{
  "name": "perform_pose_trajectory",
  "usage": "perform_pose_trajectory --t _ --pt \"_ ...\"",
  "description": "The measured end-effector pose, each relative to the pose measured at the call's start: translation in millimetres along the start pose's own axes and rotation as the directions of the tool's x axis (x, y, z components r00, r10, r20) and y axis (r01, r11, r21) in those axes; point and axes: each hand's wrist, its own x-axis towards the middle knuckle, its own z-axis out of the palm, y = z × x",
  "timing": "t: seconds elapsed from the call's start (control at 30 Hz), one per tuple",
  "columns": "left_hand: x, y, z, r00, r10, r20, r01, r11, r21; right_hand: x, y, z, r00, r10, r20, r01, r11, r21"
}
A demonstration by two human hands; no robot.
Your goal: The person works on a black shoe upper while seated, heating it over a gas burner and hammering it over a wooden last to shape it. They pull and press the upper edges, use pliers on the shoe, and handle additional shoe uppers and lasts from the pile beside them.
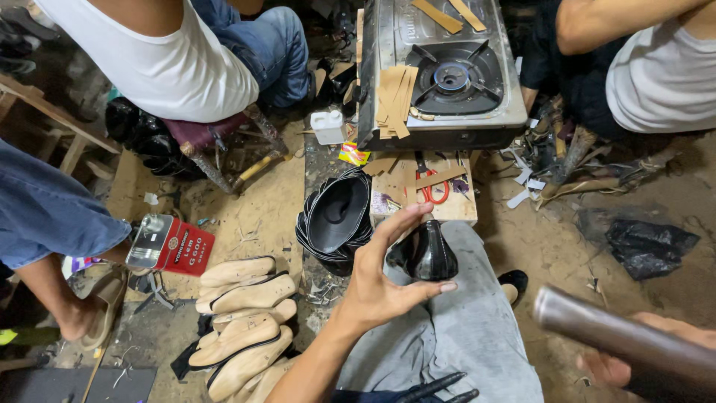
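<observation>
My left hand (384,280) grips a glossy black shoe upper (426,254) over my grey-trousered knee, thumb above and fingers below it. Blurred at the lower right, my right hand (608,367) is closed on the handle of a metal hammer (619,336); the hammer's shaft points up and left toward the shoe. A stack of black shoe pieces with white edges (335,216) lies just left of the shoe.
A gas stove (447,75) with brown strips stands ahead, above a small board holding red scissors (432,190). Wooden shoe lasts (242,321) are piled at lower left beside a red tin (168,245). Two people sit at the top, another at left. A black bag (647,245) lies to the right.
</observation>
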Motion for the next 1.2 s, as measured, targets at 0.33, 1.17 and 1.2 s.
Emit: perform_pose_trajectory --t 0.33,1.17,1.2 --pt "-4 -2 3 1.000 0.001 0.017 0.000 0.999 -0.053 11 -19 10 1.000 -0.015 0.019 0.011 0.987 0.159" --pt "-18 -1 -5 0.998 -0.055 0.012 0.055 0.998 0.005 55 -59 25 0.983 0.169 0.066 -0.171 0.985 0.033" --pt "-18 -2 -6 0.998 -0.055 0.004 0.055 0.998 -0.001 55 -53 29 0.986 0.163 0.048 -0.169 0.952 0.254"
